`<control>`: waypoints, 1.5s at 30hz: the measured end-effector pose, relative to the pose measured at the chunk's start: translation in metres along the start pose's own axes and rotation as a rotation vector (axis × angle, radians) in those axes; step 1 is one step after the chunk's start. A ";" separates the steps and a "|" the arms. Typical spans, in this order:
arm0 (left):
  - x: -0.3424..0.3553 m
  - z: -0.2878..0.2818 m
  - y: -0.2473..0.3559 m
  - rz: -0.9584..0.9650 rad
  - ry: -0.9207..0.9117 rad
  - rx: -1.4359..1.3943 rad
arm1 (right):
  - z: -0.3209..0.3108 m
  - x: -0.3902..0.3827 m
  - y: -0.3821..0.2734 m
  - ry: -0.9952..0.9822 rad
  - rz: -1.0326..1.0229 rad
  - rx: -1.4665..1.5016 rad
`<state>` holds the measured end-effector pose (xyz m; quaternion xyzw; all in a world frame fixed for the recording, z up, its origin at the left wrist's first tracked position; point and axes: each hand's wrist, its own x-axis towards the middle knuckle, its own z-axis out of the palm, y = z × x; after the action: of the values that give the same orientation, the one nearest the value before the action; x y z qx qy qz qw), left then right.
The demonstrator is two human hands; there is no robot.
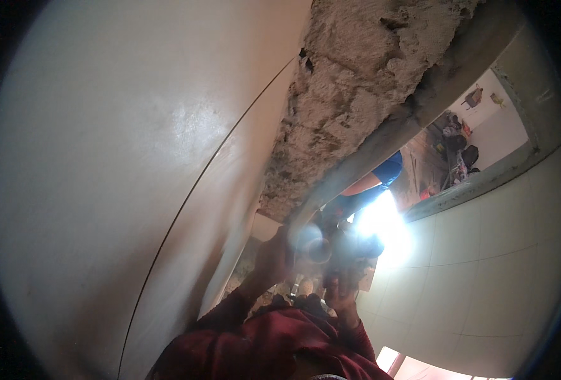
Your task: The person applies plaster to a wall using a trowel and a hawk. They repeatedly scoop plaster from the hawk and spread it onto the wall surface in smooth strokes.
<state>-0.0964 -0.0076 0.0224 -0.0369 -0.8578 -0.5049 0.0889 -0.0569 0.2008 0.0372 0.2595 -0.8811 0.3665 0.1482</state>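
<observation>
My left hand (274, 258) is raised beside the lower end of a rough, unplastered strip (356, 82). Its fingers are lost in shadow and haze, so I cannot tell how they lie. Close to its right, a pale rounded shape (311, 244) shows through the glare; its kind is unclear. My right hand (341, 292) is up a little farther right, its fingers closed at the base of a blurred, greyish object (350, 253) that I cannot make out. A very bright light (384, 231) beside this object washes out its outline.
A smooth pale wall (116, 139) with a thin dark line (195, 183) fills the left. Beyond the rough strip, another person's blue sleeve (389, 170) shows near an opening with cluttered items (461, 149). Pale tiles (464, 285) cover the right side.
</observation>
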 end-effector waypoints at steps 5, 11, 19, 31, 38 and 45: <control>0.001 -0.003 0.008 0.029 0.058 0.082 | 0.018 0.000 0.015 0.167 -0.197 -0.103; 0.008 -0.007 0.015 0.008 0.051 0.031 | 0.034 0.011 0.032 0.117 0.003 0.054; 0.006 -0.009 0.011 -0.015 0.043 0.050 | 0.024 0.016 0.000 0.108 0.043 0.128; 0.001 -0.007 0.003 0.040 0.072 0.086 | 0.007 0.018 -0.012 0.150 0.019 0.003; 0.006 -0.012 0.001 -0.151 -0.048 0.065 | 0.009 0.026 -0.010 0.114 0.086 0.205; 0.009 -0.015 0.004 -0.006 0.026 0.095 | 0.012 0.025 0.001 0.076 0.082 0.175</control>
<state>-0.1027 -0.0188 0.0347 -0.0234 -0.8796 -0.4645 0.1002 -0.0788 0.1842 0.0396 0.2211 -0.8495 0.4572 0.1431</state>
